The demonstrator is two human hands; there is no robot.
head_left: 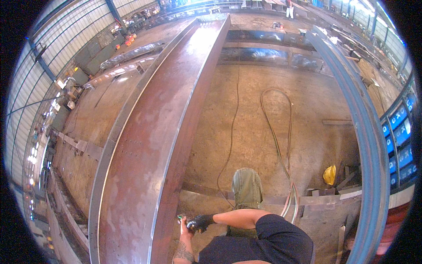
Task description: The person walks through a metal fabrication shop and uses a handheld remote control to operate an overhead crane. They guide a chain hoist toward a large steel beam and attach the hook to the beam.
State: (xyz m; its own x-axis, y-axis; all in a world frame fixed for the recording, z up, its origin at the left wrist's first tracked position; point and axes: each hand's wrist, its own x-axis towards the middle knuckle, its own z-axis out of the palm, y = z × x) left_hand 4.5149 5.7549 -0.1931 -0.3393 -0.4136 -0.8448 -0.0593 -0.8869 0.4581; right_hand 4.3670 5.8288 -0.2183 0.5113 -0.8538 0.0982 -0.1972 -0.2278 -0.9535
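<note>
My left hand [183, 227] is bare and raised in front of my body, beside the near end of a long reddish-brown steel beam [143, 145]. Its fingers are closed around a small thing with a green part [179, 217], too small to name. My right hand [201, 223] wears a dark glove and meets the left one, its fingers curled. Whether it grips the same small thing or something else is hidden. The beam's raised near flange runs just left of both hands, apart from them. My knee in olive trousers [247, 189] is bent forward.
A blue-grey steel beam [369, 149] stands along the right. Looped hoses [290, 132] and a thin cable [237, 110] lie on the brown floor. A yellow helmet-like object [329, 175] rests near metal offcuts [349, 178]. Shiny crossbeams [259, 53] lie ahead; a person [289, 9] stands far off.
</note>
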